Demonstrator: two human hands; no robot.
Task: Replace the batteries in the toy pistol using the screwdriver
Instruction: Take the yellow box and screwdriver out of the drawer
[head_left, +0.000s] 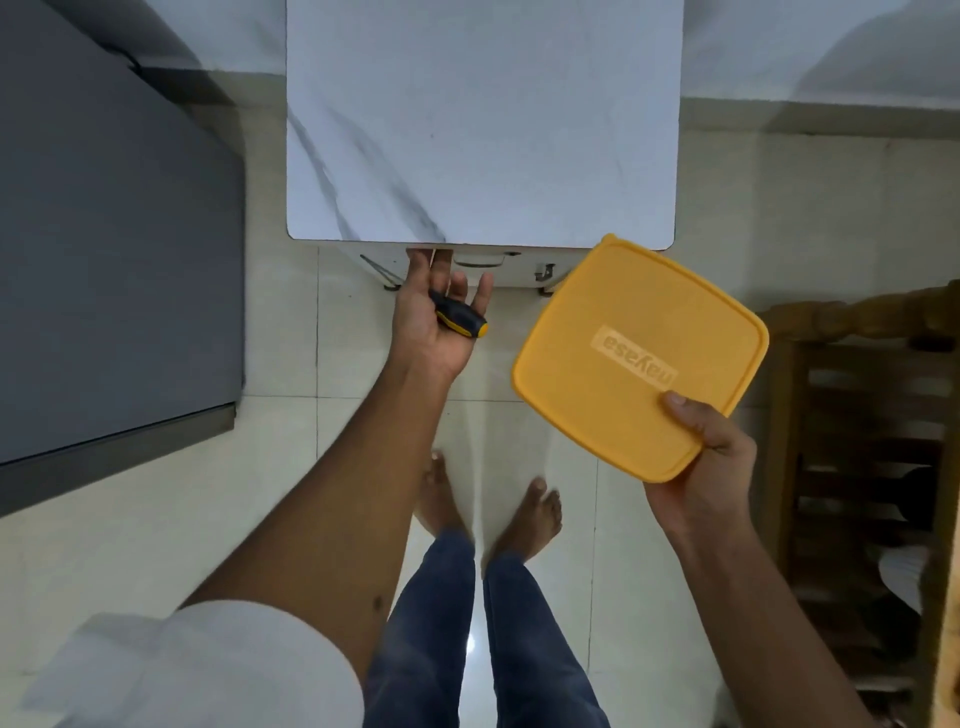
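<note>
Screwdriver (460, 316) shaft hidden, seemingly behind left hand (434, 322).

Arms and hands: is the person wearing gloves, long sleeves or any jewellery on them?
No gloves: the left hand and right hand are bare, with no ring or watch visible. Both forearms are bare too; a white sleeve covers the left upper arm.
</note>
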